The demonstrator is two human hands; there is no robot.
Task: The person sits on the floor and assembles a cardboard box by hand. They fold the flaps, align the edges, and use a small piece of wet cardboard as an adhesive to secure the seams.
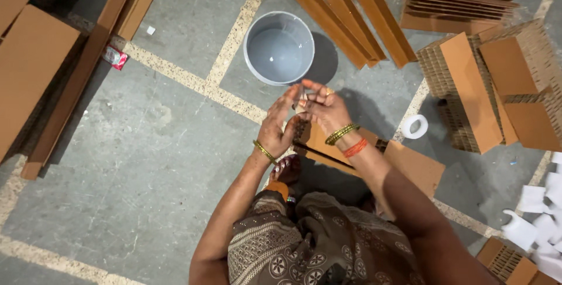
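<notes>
Concrete floor point(146, 144), cardboard stacked around. Small pale piece point(301, 99) is pinched in right hand point(323, 108) fingertips above grey bucket point(278, 48); left hand point(280, 127) open alongside. Grip best kept light, piece steadied.

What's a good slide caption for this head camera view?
Both hands meet over cardboard pieces, near a grey bucket.

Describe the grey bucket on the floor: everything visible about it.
The grey bucket is round, looks like plastic, and stands upright and open on the concrete floor, just ahead of the person's raised hands. Its smooth inside looks pale, with small light flecks; whether it holds liquid is unclear. It casts a shadow to the right. Nothing touches it.
</notes>
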